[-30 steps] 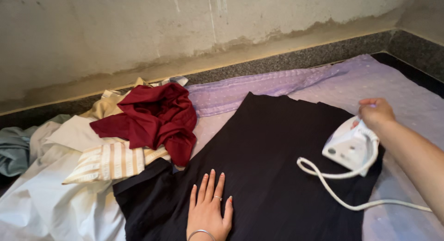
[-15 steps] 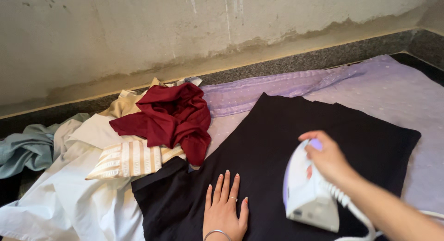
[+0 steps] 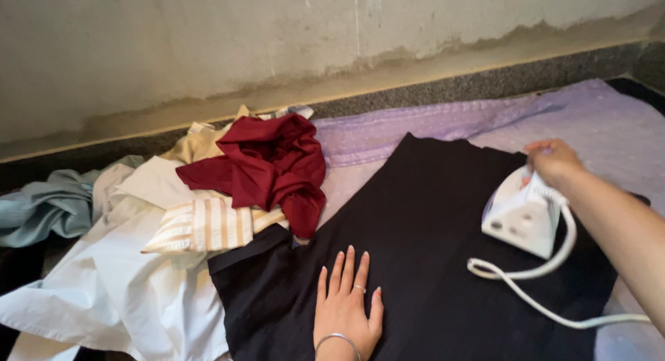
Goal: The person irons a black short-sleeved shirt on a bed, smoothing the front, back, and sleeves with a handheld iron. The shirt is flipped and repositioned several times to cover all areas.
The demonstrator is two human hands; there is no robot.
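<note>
A black garment (image 3: 429, 222) lies spread flat on a lilac cloth (image 3: 443, 122). My left hand (image 3: 344, 305) rests palm down on the garment's near edge, fingers apart, a ring and a bracelet on it. My right hand (image 3: 552, 161) grips the handle of a white iron (image 3: 519, 212) that sits on the right part of the black garment. The iron's white cord (image 3: 547, 292) loops over the garment toward the lower right.
A heap of clothes lies to the left: a dark red garment (image 3: 267, 167), a cream striped one (image 3: 208, 226), a white shirt (image 3: 104, 292) and a pale blue one (image 3: 48, 205). A stained wall (image 3: 277, 42) runs along the back above a speckled dark ledge.
My right hand has carried the iron from the middle of the black garment back toward its right side. My left hand has stayed flat on the fabric.
</note>
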